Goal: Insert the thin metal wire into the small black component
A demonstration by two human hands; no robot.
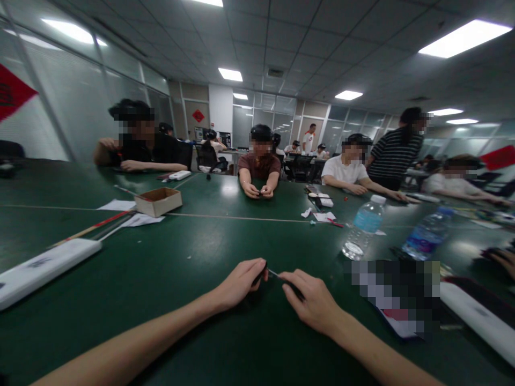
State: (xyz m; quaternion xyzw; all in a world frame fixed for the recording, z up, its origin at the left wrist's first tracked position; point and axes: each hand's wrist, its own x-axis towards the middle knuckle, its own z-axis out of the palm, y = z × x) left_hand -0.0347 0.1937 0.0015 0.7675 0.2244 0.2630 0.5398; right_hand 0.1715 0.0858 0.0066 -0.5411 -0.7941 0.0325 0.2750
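I'm standing in what is looking like a large shared office. Flat light panels (466,38) are glowing in a tiled ceiling (358,27), and an air vent (276,72) is sitting among the tiles. Tall glass partitions (70,107) in thin frames are running down the left side, and more glass panes (263,118) are lining the back. A red paper diamond (198,116) is hanging on a door (205,109) there. Several people (261,165) are sitting around one broad green table (225,236), while others (309,141) are sitting or standing farther off, among black office chairs (207,156).
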